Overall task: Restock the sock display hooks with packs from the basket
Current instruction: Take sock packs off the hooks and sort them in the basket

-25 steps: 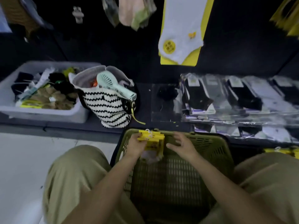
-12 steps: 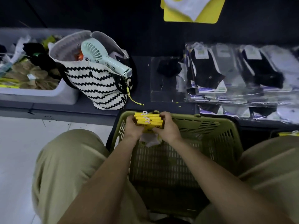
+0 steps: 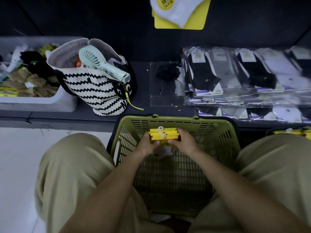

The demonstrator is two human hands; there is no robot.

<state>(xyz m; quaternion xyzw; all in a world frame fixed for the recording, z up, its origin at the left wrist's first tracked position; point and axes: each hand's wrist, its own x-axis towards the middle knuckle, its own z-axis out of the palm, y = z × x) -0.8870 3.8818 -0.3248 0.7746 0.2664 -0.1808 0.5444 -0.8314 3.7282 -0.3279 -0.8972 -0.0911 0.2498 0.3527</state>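
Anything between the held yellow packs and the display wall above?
Nothing visible. Both hands, left hand and right hand, grip the yellow sock packs above the basket; the space toward the hanging pack looks open. No hooks are visible.

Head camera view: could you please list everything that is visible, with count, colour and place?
basket: one, olive green, between the knees
yellow sock packs: small stack, exact count unclear, yellow cards with white hooks, held over the basket
tote bag: one, black and white zigzag, on the ledge left of the basket
handheld fan: one, mint green, lying in the tote bag opening
storage bin: one, pale grey, far left, holding mixed socks
bagged socks: many, black and white, shelf at right
hanging sock pack: one, white on yellow, top
left hand: grip on the stack's left side
right hand: grip on the stack's right side
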